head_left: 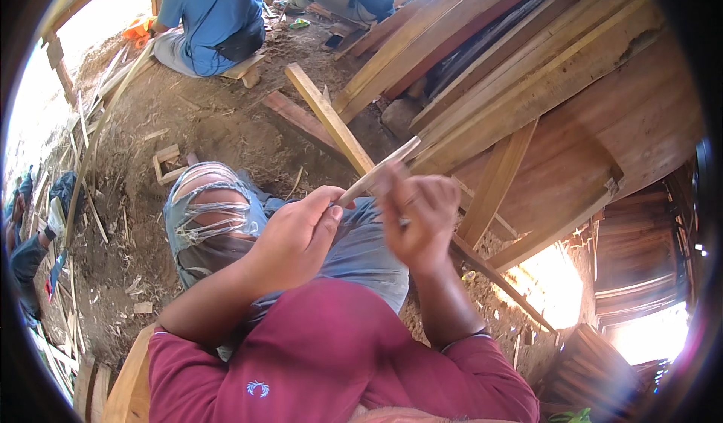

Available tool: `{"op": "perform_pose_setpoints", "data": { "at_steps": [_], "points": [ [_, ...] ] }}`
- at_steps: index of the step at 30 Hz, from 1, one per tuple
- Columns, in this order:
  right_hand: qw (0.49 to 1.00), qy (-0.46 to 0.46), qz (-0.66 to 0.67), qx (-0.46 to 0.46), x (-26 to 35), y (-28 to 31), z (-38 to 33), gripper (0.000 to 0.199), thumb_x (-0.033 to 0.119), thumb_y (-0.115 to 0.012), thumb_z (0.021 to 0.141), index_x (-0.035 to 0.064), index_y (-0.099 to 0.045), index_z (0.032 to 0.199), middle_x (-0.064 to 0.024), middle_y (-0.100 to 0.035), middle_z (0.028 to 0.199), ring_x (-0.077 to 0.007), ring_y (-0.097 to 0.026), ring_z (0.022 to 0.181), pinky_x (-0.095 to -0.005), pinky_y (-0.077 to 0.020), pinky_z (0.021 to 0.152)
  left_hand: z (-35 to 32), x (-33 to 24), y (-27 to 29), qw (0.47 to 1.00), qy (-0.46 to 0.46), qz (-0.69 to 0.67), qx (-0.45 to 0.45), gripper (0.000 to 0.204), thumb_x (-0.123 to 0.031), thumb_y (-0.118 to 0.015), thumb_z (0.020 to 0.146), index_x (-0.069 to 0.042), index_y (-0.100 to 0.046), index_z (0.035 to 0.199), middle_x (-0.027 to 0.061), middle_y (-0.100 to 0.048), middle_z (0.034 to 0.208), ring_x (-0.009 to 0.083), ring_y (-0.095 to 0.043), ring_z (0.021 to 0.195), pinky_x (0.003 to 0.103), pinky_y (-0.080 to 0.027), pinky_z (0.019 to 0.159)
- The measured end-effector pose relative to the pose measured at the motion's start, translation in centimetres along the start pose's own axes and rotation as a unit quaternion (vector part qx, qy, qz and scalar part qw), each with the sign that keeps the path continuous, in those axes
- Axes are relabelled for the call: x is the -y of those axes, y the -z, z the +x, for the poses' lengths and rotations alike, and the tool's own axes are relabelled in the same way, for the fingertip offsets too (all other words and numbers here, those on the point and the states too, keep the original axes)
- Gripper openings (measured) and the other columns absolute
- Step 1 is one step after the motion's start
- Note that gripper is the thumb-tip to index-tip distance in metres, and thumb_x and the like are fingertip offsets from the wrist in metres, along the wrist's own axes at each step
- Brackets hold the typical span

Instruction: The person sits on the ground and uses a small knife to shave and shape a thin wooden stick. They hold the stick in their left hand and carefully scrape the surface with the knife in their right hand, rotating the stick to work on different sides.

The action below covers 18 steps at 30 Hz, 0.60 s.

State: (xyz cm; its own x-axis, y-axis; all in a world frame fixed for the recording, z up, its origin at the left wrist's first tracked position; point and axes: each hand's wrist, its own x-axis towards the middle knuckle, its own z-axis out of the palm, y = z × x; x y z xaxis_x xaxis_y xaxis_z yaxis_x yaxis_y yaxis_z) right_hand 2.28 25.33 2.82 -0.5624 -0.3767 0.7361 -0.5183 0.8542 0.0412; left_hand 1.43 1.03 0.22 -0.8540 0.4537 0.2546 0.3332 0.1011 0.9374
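Note:
A thin, pale strip of wood [369, 178] slants up and to the right above my lap. My left hand [295, 231] is closed around its lower end, with the thumb pressed along it. Close beside the strip, my right hand [422, 216] is curled up and smeared by motion. A small dark bit shows between its fingers, but what it is I cannot make out. The strip's far end passes behind or beside the right fingers; whether they touch it is unclear. Under both hands are my torn blue jeans [218, 201].
A squared timber [327, 114] leans just beyond my hands. Long planks [452, 31] and a wide board [572, 152] rise at the right. Two people sit ahead, one in a blue shirt [215, 20]. Wood offcuts [169, 163] and shavings litter the dirt floor [128, 212].

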Motion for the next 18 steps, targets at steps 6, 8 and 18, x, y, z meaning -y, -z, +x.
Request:
{"op": "perform_pose_setpoints", "data": {
  "at_steps": [6,8,18],
  "points": [
    [0.997,-0.011,0.068,0.017,2.2,0.0,-0.2,0.052,0.009,-0.084,0.092,0.0096,-0.078,0.143,-0.0047,-0.07,0.092,-0.0269,-0.066,0.086,-0.0435,-0.0491,0.088,-0.2,2.0,-1.2,0.993,-0.093,0.026,-0.071,0.022,-0.01,-0.052,0.117,-0.002,-0.066,0.132,0.0106,-0.061,0.084,0.0216,-0.059,0.072,0.036,-0.048,0.07],
    [0.999,0.009,0.045,0.016,1.4,0.0,0.0,0.052,0.009,-0.084,0.091,0.008,-0.078,0.143,-0.0077,-0.071,0.093,-0.0291,-0.066,0.088,-0.0424,-0.0504,0.088,-0.4,1.1,-0.5,0.998,-0.049,0.022,-0.036,0.022,-0.01,-0.053,0.117,-0.002,-0.066,0.131,0.0112,-0.063,0.085,0.0239,-0.061,0.073,0.037,-0.049,0.071],
    [0.998,-0.052,0.006,-0.024,-0.9,-0.3,0.0,0.052,0.015,-0.086,0.093,0.0129,-0.076,0.145,-0.002,-0.07,0.092,-0.0252,-0.067,0.086,-0.0433,-0.0483,0.089,0.0,-0.3,0.2,0.998,0.046,-0.028,0.028,0.023,-0.012,-0.051,0.117,-0.003,-0.066,0.132,0.0066,-0.064,0.087,0.0176,-0.061,0.078,0.035,-0.049,0.073]
  ]
}}
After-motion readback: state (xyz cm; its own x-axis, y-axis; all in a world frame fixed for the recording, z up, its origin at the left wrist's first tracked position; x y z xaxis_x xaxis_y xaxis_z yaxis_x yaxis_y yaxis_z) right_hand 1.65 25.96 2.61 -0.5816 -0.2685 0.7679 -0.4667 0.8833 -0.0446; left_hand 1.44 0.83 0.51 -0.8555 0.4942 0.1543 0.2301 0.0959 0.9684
